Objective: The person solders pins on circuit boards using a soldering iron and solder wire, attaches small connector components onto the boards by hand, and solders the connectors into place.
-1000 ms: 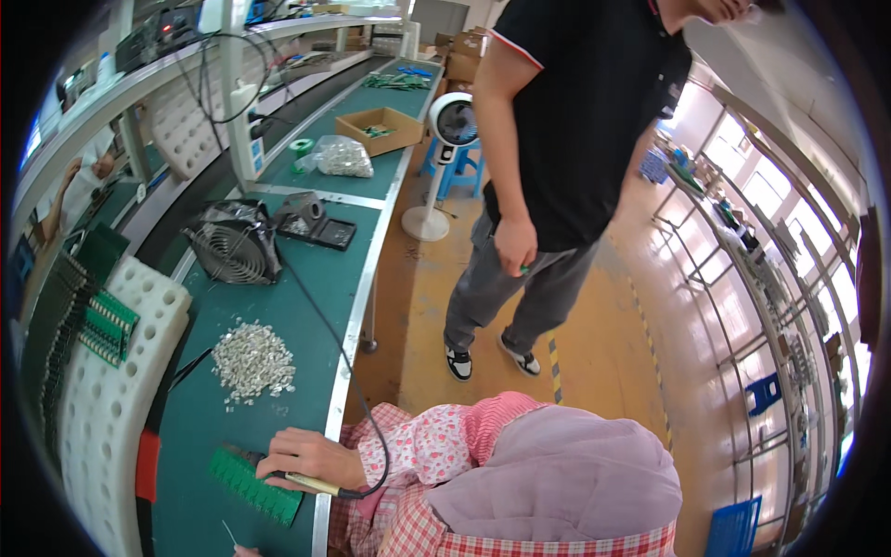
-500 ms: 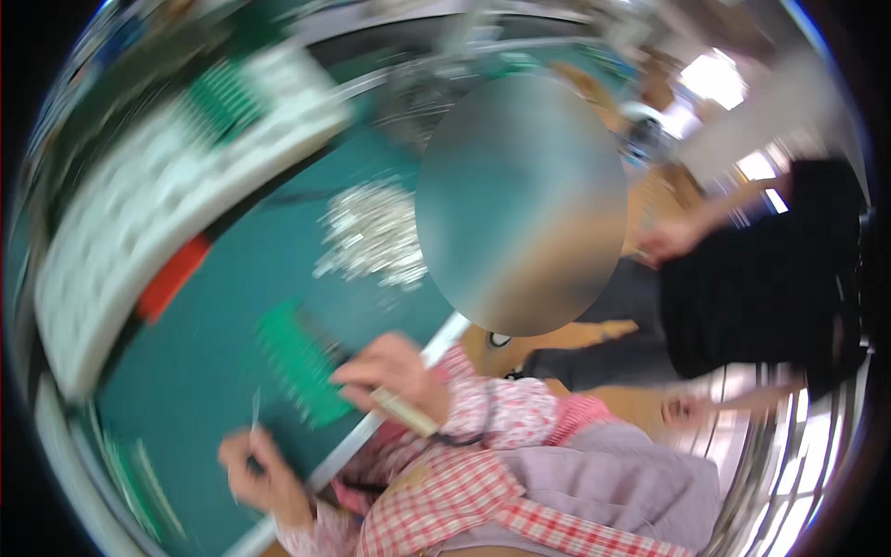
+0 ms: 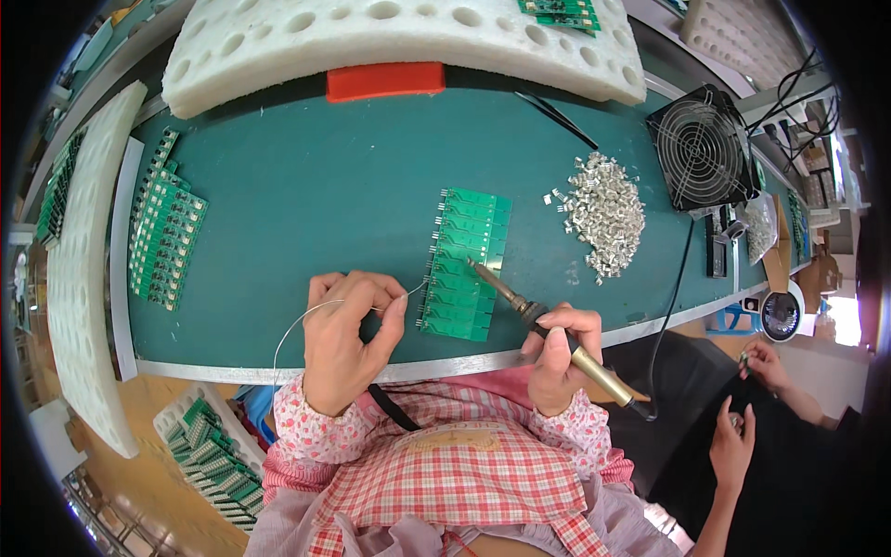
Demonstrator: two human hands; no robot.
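Observation:
A green circuit board panel (image 3: 459, 311) lies flat on the green mat, small pale connectors along its left edge. Between the pinched fingertips of my left hand (image 3: 348, 334) runs a thin solder wire (image 3: 286, 336). Its tip reaches the panel's left edge, and its tail hangs past my wrist. My right hand (image 3: 561, 357) grips a soldering iron (image 3: 601, 378) by its brass-coloured handle. The iron slants up and left, with its tip over the middle of the panel; whether it touches the board I cannot tell.
Right of the panel is a heap of small white connectors (image 3: 605, 218), with black tweezers (image 3: 557, 119) behind. A fan (image 3: 703, 148) stands beyond. Finished-looking boards (image 3: 167, 243) lie left. White foam blocks (image 3: 399, 37) line the back and left. A co-worker's hands (image 3: 733, 455) show at lower right.
The view has swung round and is now sharp. Relative to the panel, my left hand with the wire has come to its left edge, and the iron's tip is now over the board.

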